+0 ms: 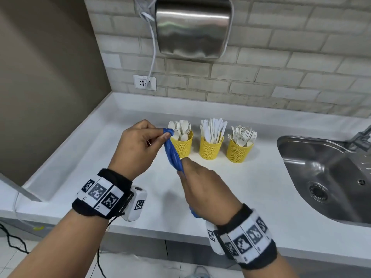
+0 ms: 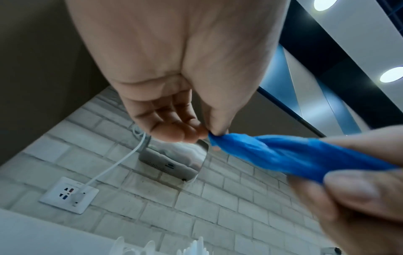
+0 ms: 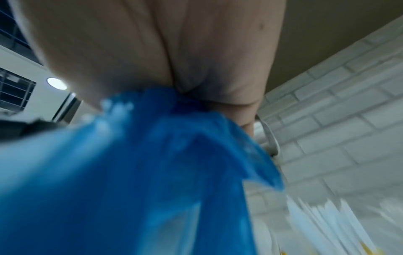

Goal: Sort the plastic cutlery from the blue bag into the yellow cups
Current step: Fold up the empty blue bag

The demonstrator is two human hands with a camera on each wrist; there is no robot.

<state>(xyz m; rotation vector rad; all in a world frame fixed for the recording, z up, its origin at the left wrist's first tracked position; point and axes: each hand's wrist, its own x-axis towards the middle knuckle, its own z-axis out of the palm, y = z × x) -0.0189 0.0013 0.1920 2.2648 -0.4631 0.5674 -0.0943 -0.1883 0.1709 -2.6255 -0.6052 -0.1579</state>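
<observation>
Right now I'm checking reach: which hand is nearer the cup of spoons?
Left. The left hand pinches the blue bag right beside the spoon cup; the right hand is lower, nearer the counter edge.

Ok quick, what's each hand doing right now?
Left hand: pinching the top end of the blue bag.
Right hand: gripping the bag's lower part.

I saw the blue bag (image 1: 172,155) twisted into a limp rope, stretched above the counter. Behind it three yellow mesh cups stood upright in a row, holding spoons (image 1: 180,128), knives (image 1: 213,128) and forks (image 1: 243,135).
</observation>
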